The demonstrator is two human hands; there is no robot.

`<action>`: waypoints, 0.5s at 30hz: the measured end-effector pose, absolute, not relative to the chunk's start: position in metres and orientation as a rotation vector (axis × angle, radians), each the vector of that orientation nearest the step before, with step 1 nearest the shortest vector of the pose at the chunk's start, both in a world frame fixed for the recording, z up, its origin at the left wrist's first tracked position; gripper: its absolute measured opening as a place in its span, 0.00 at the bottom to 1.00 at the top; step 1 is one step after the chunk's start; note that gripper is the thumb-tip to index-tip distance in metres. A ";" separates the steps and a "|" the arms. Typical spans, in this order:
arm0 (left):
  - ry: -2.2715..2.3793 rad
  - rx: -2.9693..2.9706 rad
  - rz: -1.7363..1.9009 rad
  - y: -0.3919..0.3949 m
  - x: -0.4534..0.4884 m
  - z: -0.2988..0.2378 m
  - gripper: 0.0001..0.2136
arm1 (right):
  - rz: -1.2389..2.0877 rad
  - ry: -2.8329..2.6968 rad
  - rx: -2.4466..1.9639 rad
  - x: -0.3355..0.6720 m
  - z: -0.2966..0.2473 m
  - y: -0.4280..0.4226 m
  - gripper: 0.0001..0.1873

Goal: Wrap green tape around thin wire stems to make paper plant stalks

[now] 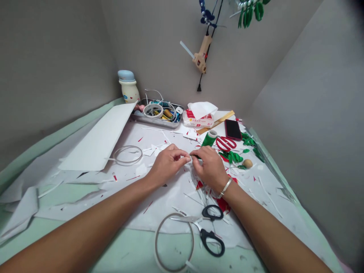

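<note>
Pinching a white paper strip point(190, 158) at mid-table, left hand point(167, 163) and right hand point(209, 167) close fingertips on it, seemingly for fine control, black scissors point(212, 229) lying handy at six o'clock.

Soft, even, dimmish light from above; faint shadows under the forearms. Wide-angle bend at edges, dark vignette top-right corner. Centre sharp.

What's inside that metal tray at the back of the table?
The metal tray holds a white tape roll, tangled white wires and small coloured bits; whatever lies beneath them is covered.
</note>
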State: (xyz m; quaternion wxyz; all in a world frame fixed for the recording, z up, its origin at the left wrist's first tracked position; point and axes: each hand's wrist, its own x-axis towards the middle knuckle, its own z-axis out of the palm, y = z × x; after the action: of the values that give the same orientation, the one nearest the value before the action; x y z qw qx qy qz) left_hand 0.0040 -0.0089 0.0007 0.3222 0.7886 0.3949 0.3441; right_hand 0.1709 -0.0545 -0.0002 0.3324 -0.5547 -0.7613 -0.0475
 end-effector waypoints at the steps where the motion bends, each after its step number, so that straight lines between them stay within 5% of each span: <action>1: 1.048 2.075 0.907 -0.008 0.003 0.001 0.09 | -0.132 -2.028 -1.473 0.171 0.000 -0.055 0.08; 15: 1.091 1.897 0.860 -0.005 0.003 0.003 0.11 | 0.171 -1.790 -1.218 0.168 0.008 -0.058 0.08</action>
State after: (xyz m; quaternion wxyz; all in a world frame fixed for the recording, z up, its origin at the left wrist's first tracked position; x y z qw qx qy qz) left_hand 0.0030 -0.0052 0.0030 0.3851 0.7445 0.4283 0.3376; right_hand 0.1678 -0.0579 0.0082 0.4661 -0.4960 -0.7293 0.0698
